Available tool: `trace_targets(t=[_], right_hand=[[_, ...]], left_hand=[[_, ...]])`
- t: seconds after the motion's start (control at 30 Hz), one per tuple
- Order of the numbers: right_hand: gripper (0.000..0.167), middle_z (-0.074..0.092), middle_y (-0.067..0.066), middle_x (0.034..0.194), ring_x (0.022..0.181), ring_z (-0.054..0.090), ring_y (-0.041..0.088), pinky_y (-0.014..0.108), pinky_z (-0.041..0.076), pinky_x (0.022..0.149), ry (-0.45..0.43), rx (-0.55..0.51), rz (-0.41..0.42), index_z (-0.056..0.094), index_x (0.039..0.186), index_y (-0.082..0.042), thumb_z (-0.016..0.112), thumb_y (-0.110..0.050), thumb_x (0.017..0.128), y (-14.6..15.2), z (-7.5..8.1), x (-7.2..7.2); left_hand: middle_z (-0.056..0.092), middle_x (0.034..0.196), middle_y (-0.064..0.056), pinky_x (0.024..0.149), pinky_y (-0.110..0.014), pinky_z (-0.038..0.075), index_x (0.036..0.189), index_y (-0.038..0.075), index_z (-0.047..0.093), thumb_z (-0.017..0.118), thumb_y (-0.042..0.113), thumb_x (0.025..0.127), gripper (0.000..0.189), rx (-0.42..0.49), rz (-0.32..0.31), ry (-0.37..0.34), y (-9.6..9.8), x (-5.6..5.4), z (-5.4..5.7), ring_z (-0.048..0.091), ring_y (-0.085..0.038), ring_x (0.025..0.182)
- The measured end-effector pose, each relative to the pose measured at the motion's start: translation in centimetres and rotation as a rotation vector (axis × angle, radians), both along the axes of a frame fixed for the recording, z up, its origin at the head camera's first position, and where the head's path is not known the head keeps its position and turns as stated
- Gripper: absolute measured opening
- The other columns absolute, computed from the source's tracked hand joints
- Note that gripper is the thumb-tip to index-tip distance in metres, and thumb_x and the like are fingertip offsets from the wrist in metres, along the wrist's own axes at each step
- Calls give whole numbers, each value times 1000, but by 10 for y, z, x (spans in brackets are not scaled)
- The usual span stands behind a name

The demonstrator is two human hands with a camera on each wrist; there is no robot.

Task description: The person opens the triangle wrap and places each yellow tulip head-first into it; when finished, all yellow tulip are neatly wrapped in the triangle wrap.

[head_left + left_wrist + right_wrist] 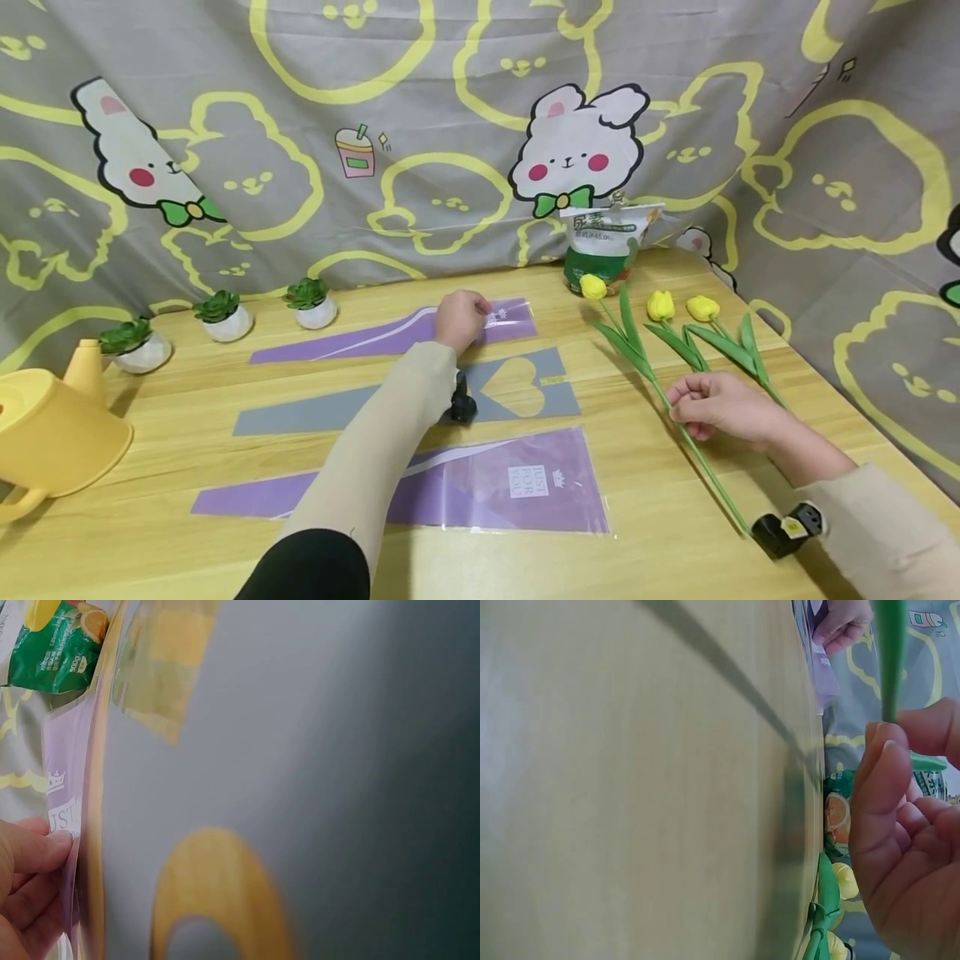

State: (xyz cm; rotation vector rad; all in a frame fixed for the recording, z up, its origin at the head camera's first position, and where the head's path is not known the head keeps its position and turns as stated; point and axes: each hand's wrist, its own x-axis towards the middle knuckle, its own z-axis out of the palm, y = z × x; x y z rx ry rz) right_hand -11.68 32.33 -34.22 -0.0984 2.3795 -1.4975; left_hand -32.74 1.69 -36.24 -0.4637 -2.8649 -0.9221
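My right hand pinches the green stem of a yellow artificial tulip between thumb and fingertips. The bloom points toward the back, and the stem is raised off the table in the right wrist view. At the back sleeve my left hand pinches the clear and purple flower sleeve near its printed crown, thumb on the face. In front of it lie a grey sleeve with a heart cutout and another purple sleeve with white lettering. Two more yellow tulips lie beside the right hand.
A clipped green and white bag stands against the patterned cloth at the back. Three small potted succulents line the back left. A yellow watering can stands at the left edge. The wooden table runs to the cloth.
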Motion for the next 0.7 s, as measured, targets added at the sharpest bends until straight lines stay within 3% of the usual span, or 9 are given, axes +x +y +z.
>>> trace_targets(t=[0.5, 0.7], right_hand=[[29, 54, 3, 71, 63, 53, 10, 25, 49, 57, 76, 16, -193, 47, 104, 15, 55, -6, 84, -14, 0, -3], [28, 54, 1, 72, 63, 54, 9, 25, 50, 58, 85, -8, -218, 48, 104, 14, 54, -6, 85, -19, -3, -4]], left_hand=[[70, 84, -4, 79, -32, 49, 80, 9, 73, 62, 1, 80, 13, -43, -36, 0, 1, 3, 2, 62, -22, 85], [70, 88, -5, 81, -32, 49, 83, 8, 73, 62, 0, 82, 14, -40, -47, -36, 1, 5, 3, 62, -21, 87]])
